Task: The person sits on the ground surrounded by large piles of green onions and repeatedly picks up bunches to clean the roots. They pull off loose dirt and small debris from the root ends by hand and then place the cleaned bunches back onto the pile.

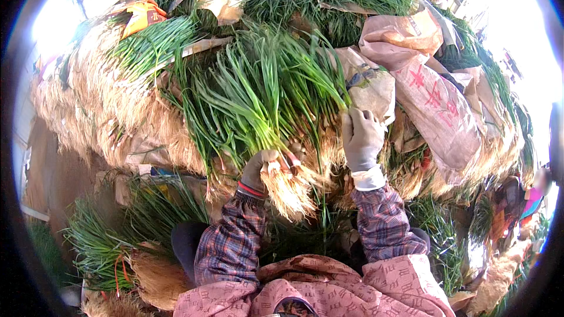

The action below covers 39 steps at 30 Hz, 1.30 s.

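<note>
My left hand (260, 167), in a grey work glove, is closed around a small bunch of green onions (264, 134). Its pale roots (288, 191) hang over the fingers towards me, and the long leaves fan away over the heap. To the right, my right hand (362, 136), gloved too and with a white cuff, pinches a green onion (343, 99) at its lower end; the fingers hide the end itself. Between both hands lie loose green onions (304, 110) with their roots facing me.
A broad pile of rooted onions (145, 110) stretches left. Woven sacks (440, 110) drape it on the right, one with red writing. At lower left lies a bundle (119, 251) with an orange tie. Another person (535, 193) is partly visible at far right.
</note>
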Each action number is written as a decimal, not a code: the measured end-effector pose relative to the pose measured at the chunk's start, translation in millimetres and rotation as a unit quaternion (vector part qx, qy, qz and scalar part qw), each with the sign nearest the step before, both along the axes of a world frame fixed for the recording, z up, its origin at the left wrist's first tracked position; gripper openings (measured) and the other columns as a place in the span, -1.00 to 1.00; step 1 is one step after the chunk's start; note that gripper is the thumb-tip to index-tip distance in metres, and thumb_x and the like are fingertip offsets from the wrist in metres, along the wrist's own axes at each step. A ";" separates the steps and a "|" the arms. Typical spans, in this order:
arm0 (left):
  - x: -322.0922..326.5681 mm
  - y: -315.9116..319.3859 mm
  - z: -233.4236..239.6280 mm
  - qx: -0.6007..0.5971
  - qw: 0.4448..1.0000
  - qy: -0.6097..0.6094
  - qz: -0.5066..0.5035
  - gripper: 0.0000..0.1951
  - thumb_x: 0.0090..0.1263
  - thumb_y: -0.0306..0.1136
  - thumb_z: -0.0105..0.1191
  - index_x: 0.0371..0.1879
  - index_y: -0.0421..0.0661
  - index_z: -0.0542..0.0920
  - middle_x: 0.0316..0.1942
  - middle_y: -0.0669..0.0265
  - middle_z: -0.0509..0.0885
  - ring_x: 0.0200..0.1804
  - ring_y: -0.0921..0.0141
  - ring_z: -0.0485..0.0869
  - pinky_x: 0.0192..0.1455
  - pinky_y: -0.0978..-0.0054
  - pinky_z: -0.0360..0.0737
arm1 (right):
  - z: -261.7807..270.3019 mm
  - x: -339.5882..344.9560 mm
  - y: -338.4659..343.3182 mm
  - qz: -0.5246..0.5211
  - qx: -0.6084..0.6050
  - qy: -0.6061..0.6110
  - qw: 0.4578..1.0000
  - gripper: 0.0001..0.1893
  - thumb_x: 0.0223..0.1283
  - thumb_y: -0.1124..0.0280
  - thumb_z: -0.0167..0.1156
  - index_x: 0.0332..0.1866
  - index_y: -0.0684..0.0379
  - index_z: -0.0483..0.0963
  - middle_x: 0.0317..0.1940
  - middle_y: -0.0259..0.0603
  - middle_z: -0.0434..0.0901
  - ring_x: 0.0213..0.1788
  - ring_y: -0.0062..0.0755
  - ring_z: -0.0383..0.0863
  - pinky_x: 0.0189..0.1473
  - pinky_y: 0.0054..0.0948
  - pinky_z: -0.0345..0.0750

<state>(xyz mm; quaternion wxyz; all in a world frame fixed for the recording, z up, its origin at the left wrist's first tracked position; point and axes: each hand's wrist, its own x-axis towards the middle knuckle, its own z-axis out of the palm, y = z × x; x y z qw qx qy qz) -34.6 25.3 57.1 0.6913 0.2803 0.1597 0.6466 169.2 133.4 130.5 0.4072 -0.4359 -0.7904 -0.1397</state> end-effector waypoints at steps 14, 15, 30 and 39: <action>-12.1 -49.6 -45.3 -0.085 0.992 -0.088 0.014 -0.67 0.23 -0.22 0.07 -0.50 -0.32 0.64 -0.48 0.09 0.66 -0.28 0.19 0.68 -0.18 0.24 0.68 | -26.2 -32.0 -34.2 0.234 -0.490 0.290 0.788 -0.64 0.30 0.15 0.14 -0.21 0.32 0.53 -0.40 -0.32 0.59 -0.45 -0.63 0.48 -0.40 -0.58 0.46; -11.7 -51.0 -44.1 -0.111 0.989 -0.091 0.027 -0.66 0.24 -0.21 0.06 -0.49 -0.32 0.64 -0.48 0.09 0.66 -0.29 0.18 0.68 -0.20 0.24 0.68 | -20.4 -35.7 -31.5 0.220 -0.492 0.339 0.771 -0.65 0.28 0.15 0.17 -0.23 0.32 0.53 -0.42 -0.31 0.59 -0.45 -0.63 0.47 -0.41 -0.58 0.44; 7.6 -46.4 -35.9 -0.092 0.995 -0.033 -0.014 -0.61 0.20 -0.22 0.13 -0.07 -0.20 0.51 -0.31 0.31 0.57 -0.27 0.32 0.57 -0.17 0.35 0.54 | -75.1 -61.1 -54.4 0.249 -0.567 0.396 0.678 -0.51 0.28 -0.04 0.10 -0.07 0.27 0.42 -0.38 -0.35 0.49 -0.43 -0.59 0.40 -0.39 -0.56 0.42; 9.7 -50.2 -22.9 -0.117 0.987 -0.109 0.008 -0.55 0.15 -0.25 0.16 0.02 -0.16 0.47 -0.25 0.25 0.56 -0.26 0.33 0.56 -0.20 0.31 0.59 | -68.2 -59.2 -35.6 0.177 -0.428 0.088 0.882 -0.70 0.34 0.12 0.08 -0.23 0.17 0.51 -0.48 -0.31 0.56 -0.50 -0.44 0.51 -0.51 -0.38 0.45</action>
